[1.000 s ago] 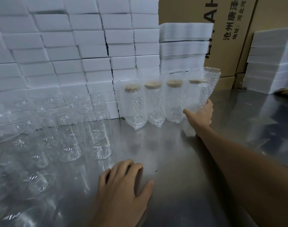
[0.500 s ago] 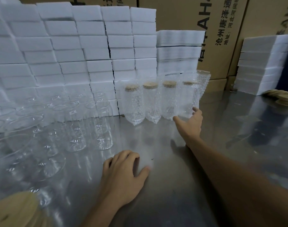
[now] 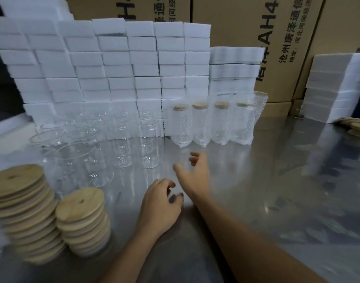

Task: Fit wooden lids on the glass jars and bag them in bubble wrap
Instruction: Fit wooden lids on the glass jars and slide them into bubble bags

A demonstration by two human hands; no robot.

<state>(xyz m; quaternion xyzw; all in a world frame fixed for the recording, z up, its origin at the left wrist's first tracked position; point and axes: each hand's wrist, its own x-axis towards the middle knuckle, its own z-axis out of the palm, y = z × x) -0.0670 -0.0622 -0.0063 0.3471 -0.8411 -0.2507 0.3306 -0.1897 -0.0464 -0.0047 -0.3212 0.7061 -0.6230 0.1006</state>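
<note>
Several lidded jars in bubble wrap bags (image 3: pixel 213 123) stand in a row at the back of the steel table (image 3: pixel 277 190). Several bare glass jars (image 3: pixel 122 148) without lids stand at the left. Two stacks of round wooden lids (image 3: pixel 82 217) rise at the near left, the taller stack (image 3: pixel 21 209) beside the left edge. My right hand (image 3: pixel 195 170) hovers open over the table, apart from the bagged row and holding nothing. My left hand (image 3: pixel 160 207) rests palm down on the table, fingers curled, empty.
A wall of white foam blocks (image 3: pixel 113 68) rises behind the jars. Cardboard boxes (image 3: pixel 287 37) stand at the back. Another foam stack (image 3: pixel 334 86) and more wooden lids (image 3: pixel 357 127) sit at the far right.
My right hand has let go of the rightmost bagged jar and drawn back toward me and leftward. The view has tilted down, bringing the lid stacks into sight. The left hand stays put.
</note>
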